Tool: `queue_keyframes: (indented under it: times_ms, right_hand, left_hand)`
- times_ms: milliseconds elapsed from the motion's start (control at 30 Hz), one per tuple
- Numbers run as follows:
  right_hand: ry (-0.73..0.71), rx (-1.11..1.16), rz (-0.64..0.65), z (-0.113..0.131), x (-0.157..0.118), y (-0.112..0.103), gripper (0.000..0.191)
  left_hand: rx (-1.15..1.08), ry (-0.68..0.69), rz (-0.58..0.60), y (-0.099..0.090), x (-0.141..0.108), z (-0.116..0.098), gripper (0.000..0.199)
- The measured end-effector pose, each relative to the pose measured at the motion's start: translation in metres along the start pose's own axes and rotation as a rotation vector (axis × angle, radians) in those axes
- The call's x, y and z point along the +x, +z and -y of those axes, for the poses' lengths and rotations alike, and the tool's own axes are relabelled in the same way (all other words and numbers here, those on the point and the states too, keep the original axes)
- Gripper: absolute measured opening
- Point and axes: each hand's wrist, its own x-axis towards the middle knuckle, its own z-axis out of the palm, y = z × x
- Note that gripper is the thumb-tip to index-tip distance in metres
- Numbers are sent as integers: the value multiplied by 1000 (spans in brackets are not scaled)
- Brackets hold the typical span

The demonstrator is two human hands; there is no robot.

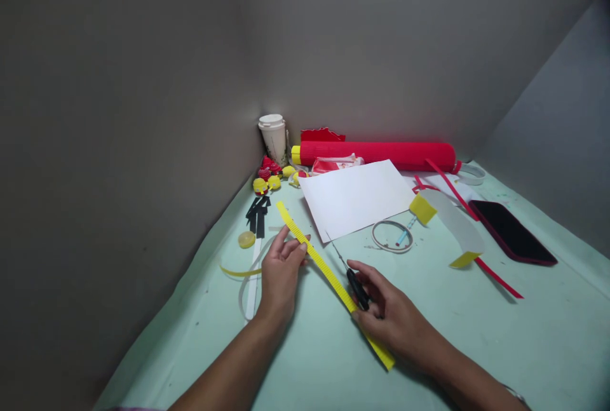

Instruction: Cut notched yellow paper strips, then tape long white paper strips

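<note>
A long yellow corrugated paper strip (328,273) runs slantwise above the table, from upper left to lower right. My left hand (280,274) pinches it near its upper end between thumb and fingers. Black-handled scissors (356,289) are in my right hand (395,316), their thin blades pointing up and away toward a white paper sheet (357,198). The right thumb also lies against the lower part of the strip; how firmly it presses, I cannot tell. Beside my left wrist lie a white strip (252,290) and a curled yellow strip (241,273).
Farther back are a lidded paper cup (274,141), yellow and red coiled pieces (267,176) and a red corrugated roll (381,154). Black strips (258,214) and a tape roll (246,239) lie left. Rightward are a ring (391,248), red strips (498,279) and a phone (512,232).
</note>
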Motion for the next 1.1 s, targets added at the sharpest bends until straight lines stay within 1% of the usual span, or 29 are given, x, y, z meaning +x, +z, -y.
queue_keyframes:
  times_ms: [167, 267, 500, 733, 833, 933, 1100]
  right_hand:
    - [-27, -7, -1, -3, 1, 0, 70]
    - [-20, -3, -8, -2, 1, 0, 70]
    - [-10, -4, 1, 1, 0, 0, 70]
    - [-8, -11, 18, 1, -1, 0, 68]
    - [-11, 8, 18, 2, -1, 0, 67]
    - [-5, 27, 16, 1, 0, 1, 68]
    - [-7, 53, 16, -2, 1, 2, 68]
  left_hand:
    - [8, -8, -11, 1, -1, -1, 79]
    - [-1, -15, -24, 2, -1, -1, 80]
    - [5, -24, -14, 2, -2, -1, 81]
    - [23, -35, 54, 1, -3, -2, 87]
    - [25, -44, 66, 1, -4, -2, 85]
    - [23, -76, 104, 1, -5, -1, 75]
    - [82, -122, 226, 0, -6, 2, 39]
